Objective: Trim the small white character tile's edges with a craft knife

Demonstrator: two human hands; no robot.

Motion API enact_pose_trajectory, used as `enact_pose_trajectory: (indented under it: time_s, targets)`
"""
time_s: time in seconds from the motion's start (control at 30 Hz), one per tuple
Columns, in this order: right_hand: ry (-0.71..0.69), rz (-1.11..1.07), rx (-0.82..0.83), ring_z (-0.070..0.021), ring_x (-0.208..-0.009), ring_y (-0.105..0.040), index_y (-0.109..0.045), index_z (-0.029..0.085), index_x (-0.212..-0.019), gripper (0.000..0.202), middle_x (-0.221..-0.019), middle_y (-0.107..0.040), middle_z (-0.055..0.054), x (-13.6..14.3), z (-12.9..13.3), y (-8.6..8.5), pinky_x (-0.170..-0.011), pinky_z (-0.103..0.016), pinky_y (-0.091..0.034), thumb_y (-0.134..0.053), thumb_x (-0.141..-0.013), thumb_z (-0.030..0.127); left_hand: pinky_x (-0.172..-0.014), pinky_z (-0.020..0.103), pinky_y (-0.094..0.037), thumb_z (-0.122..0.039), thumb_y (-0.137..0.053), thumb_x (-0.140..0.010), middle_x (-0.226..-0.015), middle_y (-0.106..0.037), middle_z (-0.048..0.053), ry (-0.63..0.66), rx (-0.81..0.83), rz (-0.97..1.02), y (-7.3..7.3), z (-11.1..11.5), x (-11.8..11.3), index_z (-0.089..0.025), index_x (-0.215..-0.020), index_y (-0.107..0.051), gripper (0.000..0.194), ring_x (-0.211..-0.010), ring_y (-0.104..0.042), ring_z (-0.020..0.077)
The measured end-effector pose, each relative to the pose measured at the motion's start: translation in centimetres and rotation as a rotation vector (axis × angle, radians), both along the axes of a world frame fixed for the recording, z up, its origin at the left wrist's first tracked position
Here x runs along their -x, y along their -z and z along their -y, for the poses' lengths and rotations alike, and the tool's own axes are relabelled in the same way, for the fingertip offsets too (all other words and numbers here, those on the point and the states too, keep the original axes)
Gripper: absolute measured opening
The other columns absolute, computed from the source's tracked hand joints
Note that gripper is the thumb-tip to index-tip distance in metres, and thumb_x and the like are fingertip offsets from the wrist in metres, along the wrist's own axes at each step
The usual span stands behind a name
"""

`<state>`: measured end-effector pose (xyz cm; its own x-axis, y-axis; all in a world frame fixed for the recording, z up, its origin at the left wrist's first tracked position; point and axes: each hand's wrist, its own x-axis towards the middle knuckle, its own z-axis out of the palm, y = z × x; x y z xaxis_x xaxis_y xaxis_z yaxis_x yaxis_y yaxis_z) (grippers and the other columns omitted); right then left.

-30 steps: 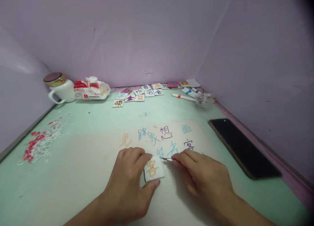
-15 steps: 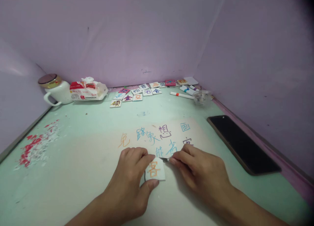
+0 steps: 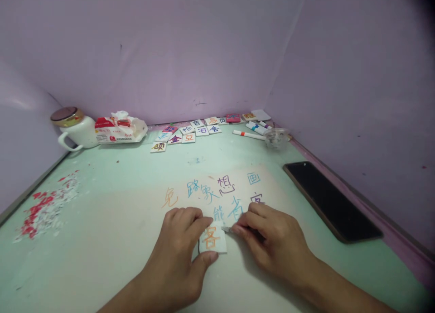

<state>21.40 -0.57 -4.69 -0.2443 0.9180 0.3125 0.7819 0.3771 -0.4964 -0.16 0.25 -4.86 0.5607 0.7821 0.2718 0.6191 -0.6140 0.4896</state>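
Red and white scraps (image 3: pixel 44 206) lie heaped at the far left of the tabletop (image 3: pixel 112 213), well apart from my hands, likely swept there to keep the working patch clean. Behind them a mug (image 3: pixel 76 129) with a gold lid and a tissue pack (image 3: pixel 118 129) sit against the wall, out of reach of any cutting. Lettered tiles (image 3: pixel 190 132) are lined up along the back edge beside some markers (image 3: pixel 253 131), apart from the one I am working on.

My left hand (image 3: pixel 180 254) is curled over the white tile (image 3: pixel 212 240), fingers on its top edge and thumb pinning its lower edge, so it stays flat and cannot slide on the sheet (image 3: pixel 217 190) beneath. The tile sits between my two hands, near the front middle of the tabletop, its orange character facing up. My right hand (image 3: pixel 272 245) pinches a thin blade tool (image 3: pixel 227 229) low near its tip, I think for fine control; the metal point meets the tile's upper right corner.

A phone (image 3: pixel 331 199) lies face up, dark, at the right.

Most of the tool is buried in my right hand, so its handle cannot be seen. My hands cover part of the writing on the sheet, and a crumpled clear thing (image 3: pixel 276 137) by the markers is too blurred to name
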Motion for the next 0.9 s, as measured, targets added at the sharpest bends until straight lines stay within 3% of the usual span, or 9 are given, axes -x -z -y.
enact_pose_trajectory:
  time_s: [0.2, 0.57, 0.9]
  targets:
    - [0.027, 0.009, -0.013, -0.0148, -0.055, -0.055, -0.067, 0.019, -0.069, 0.024, -0.064, -0.059, -0.003, 0.12, 0.18, 0.16, -0.05, -0.026, -0.033, -0.05, -0.086, 0.026, -0.085, 0.052, -0.04, -0.02, -0.056, -0.078, -0.109, -0.05, 0.011, 0.008, -0.006, 0.003, 0.01, -0.05, -0.04, -0.02, -0.116, -0.049, 0.038, -0.099, -0.048, 0.029]
    - [-0.056, 0.08, 0.026, -0.0139, -0.055, -0.052, -0.065, 0.019, -0.069, 0.026, -0.062, -0.056, -0.001, -0.17, -0.13, -0.36, -0.049, -0.026, -0.029, -0.047, -0.087, 0.027, -0.085, 0.053, -0.042, -0.019, -0.056, -0.078, -0.108, -0.051, 0.011, 0.0, -0.004, -0.022, -0.18, -0.18, -0.18, -0.02, -0.115, -0.05, 0.037, -0.099, -0.049, 0.0299]
    - [-0.091, 0.061, 0.046, -0.0143, -0.055, -0.052, -0.063, 0.018, -0.067, 0.024, -0.062, -0.055, -0.001, -0.11, 0.05, -0.51, -0.049, -0.027, -0.027, -0.049, -0.085, 0.025, -0.09, 0.049, -0.044, -0.021, -0.055, -0.08, -0.115, -0.048, 0.011, -0.05, 0.024, 0.009, 0.51, 0.39, 0.12, -0.021, -0.118, -0.049, 0.038, -0.108, -0.047, 0.0296]
